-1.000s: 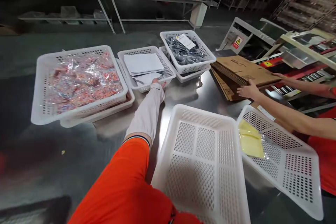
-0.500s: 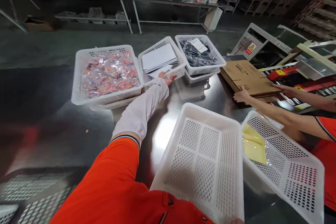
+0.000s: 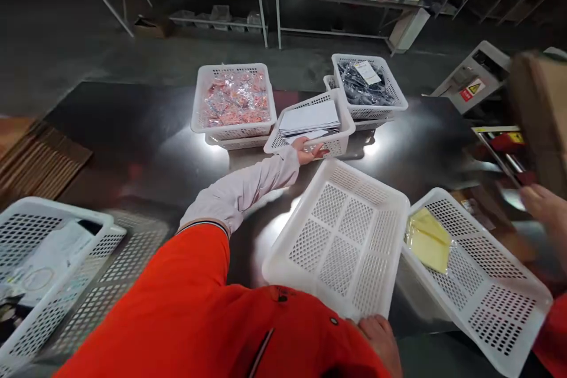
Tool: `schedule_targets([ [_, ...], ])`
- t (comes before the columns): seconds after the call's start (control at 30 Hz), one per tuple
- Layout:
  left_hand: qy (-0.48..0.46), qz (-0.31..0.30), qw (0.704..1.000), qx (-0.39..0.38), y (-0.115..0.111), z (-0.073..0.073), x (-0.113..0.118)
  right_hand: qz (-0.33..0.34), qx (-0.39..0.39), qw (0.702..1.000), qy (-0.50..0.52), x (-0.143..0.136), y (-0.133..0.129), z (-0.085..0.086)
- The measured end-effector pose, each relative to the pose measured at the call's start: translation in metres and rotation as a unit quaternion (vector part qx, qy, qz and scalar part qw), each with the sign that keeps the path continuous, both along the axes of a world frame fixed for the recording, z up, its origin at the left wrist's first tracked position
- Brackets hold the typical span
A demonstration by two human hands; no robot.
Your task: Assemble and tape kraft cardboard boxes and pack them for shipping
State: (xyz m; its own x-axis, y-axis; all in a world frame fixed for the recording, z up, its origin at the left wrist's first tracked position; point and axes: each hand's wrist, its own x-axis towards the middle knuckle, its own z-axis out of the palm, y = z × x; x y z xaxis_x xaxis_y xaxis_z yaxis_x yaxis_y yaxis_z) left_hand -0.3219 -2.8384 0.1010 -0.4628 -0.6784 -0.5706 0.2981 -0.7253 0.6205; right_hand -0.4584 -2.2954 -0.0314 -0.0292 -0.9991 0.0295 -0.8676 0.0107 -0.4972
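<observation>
My left hand (image 3: 310, 152), in a pale sleeve cover, grips the near wall of a white plastic basket (image 3: 343, 142). Inside lies a stack of white cards or sheets (image 3: 309, 118). The basket sits tilted between two others. My right hand (image 3: 380, 339) is at the near edge of a larger bare white basket (image 3: 341, 236), its fingers curled over the rim and partly hidden by my body. Left of the card basket, clear bags of pinkish-orange items (image 3: 237, 97) fill a stacked basket. Bagged black items (image 3: 361, 85) with a white label fill another, behind right.
A white basket (image 3: 482, 289) with a yellow packet (image 3: 429, 242) stands at right. A co-worker's hand (image 3: 543, 207) is beside blurred cardboard (image 3: 543, 112). Flat cartons (image 3: 42, 159) and a basket with papers (image 3: 48, 271) are at left. Roller machinery (image 3: 505, 142) stands beyond the metal table (image 3: 146, 130).
My left hand has drawn the card basket towards me, out from beside the black-item basket. My view has turned left. The co-worker has lifted the flat cartons off the table.
</observation>
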Motion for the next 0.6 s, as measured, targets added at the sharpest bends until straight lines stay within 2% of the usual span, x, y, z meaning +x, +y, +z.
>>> schedule_targets([
  [0.03,0.002,0.007,0.999,0.052,0.010,0.012,0.001,0.004,-0.048,0.999,0.016,-0.001,0.005,-0.006],
  [0.1,0.031,0.036,0.987,0.152,0.032,0.036,0.004,0.042,-0.087,0.993,0.062,-0.006,0.009,-0.003],
  [0.2,0.096,0.082,0.962,0.240,0.066,0.068,0.011,0.121,-0.029,0.985,0.123,-0.013,0.007,0.025],
  [0.33,0.107,0.093,0.959,0.244,0.106,0.100,0.025,0.140,0.037,0.981,0.126,-0.018,-0.003,0.064],
  [0.47,0.093,0.074,0.970,0.213,0.137,0.124,0.058,0.151,0.138,0.978,0.046,-0.014,-0.030,0.097],
  [0.53,0.101,0.075,0.972,0.201,0.147,0.138,0.081,0.149,0.110,0.982,-0.040,0.000,-0.053,0.115],
  [0.6,0.098,0.087,0.975,0.177,0.151,0.153,0.104,0.150,0.049,0.976,-0.152,0.025,-0.080,0.133],
])
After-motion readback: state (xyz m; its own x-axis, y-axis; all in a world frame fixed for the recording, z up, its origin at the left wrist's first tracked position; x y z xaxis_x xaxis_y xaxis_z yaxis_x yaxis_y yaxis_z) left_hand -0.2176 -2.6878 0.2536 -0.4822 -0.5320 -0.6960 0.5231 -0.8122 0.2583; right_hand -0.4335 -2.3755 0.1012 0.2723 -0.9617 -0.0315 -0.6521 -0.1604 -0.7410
